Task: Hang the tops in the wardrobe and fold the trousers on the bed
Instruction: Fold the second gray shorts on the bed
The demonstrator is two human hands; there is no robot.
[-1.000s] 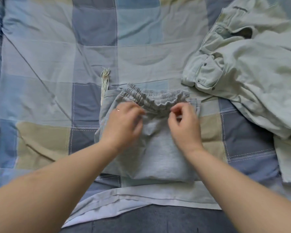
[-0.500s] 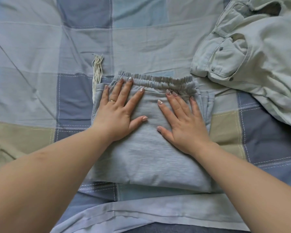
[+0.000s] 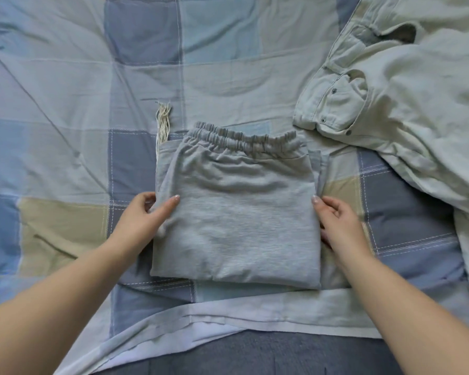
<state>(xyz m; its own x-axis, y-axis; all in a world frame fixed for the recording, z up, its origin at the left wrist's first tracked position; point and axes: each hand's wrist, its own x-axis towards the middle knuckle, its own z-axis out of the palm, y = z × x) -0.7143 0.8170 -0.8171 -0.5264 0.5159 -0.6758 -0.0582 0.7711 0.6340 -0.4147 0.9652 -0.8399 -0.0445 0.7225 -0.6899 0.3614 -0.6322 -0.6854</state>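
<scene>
The grey trousers lie folded into a neat square on the checked bedspread, elastic waistband at the far side. My left hand grips the square's left edge, thumb on top and fingers curled under. My right hand holds the right edge, thumb at the top and fingers tucked under the fabric. A pale green pair of trousers lies crumpled at the upper right, apart from both hands.
A cream drawstring tassel sticks out beyond the grey square's far left corner. The bedspread's white hem runs along the near side, with the dark blue mattress edge below it.
Both hands lifted off the top of the grey trousers, where they pressed flat, and moved out to grip the left and right edges. The view shifted slightly.
</scene>
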